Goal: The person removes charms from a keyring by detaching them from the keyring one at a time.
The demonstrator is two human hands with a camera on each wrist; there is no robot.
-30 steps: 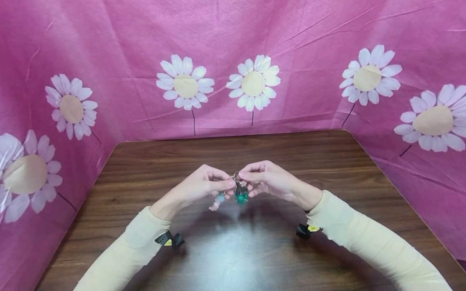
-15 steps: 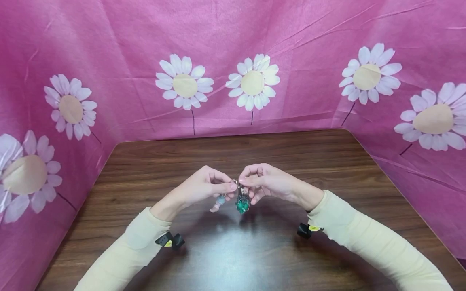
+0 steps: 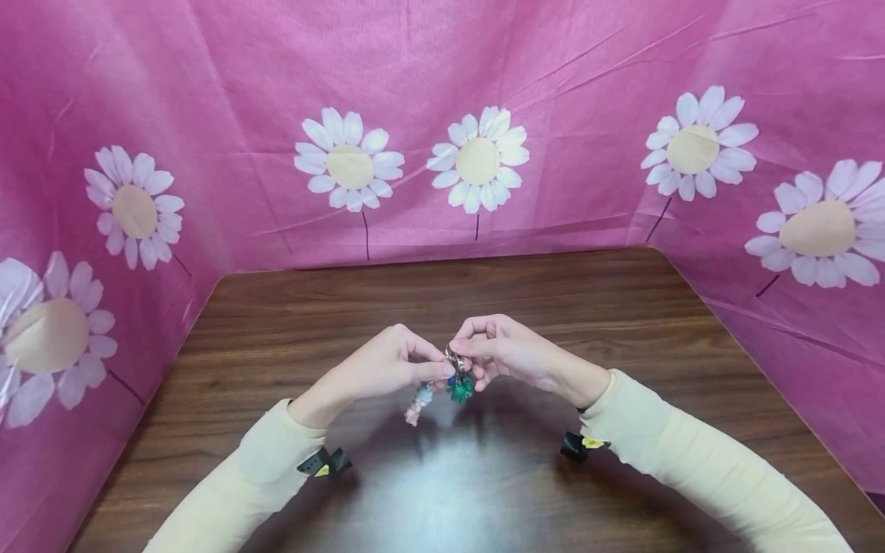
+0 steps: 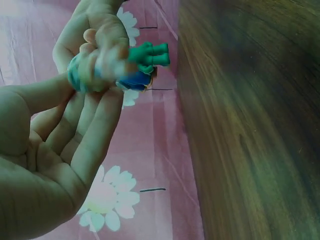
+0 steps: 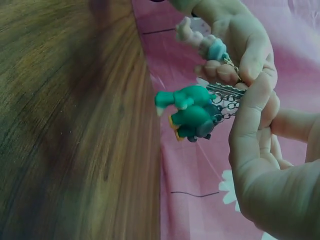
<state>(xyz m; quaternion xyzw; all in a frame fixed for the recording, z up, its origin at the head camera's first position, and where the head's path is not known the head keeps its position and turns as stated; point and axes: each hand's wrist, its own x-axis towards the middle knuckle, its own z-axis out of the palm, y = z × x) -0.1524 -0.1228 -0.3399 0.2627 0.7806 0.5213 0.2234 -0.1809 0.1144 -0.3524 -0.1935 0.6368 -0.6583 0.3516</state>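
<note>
Above the middle of the table, my left hand (image 3: pixel 387 369) and right hand (image 3: pixel 515 355) meet over a metal key ring (image 3: pixel 452 355). Thumb and fingers of the right hand pinch the ring. The left thumb and forefinger pinch at its left side, covering part of it. Green figurine charms (image 3: pixel 460 390) dangle from the ring on short chains (image 5: pixel 230 109), beside a toothed key (image 5: pixel 226 90). Below the left fingers hangs a pink and pale blue charm (image 3: pixel 417 405) on a small gold chain (image 5: pixel 231 64). In the left wrist view a dark blue charm (image 4: pixel 135 80) shows behind the blurred pastel one.
The brown wood-grain table (image 3: pixel 442 491) lies under both hands. Pink cloth (image 3: pixel 567 61) with white daisies walls off its back and both sides. A black wrist camera (image 3: pixel 575 447) sits below the right sleeve, and another black camera (image 3: pixel 339 463) by the left.
Both hands have come down a little, and the left has shifted slightly right. The pastel charm hangs lower, while the green charms sank and swung. A bit of blue now shows between the hands.
</note>
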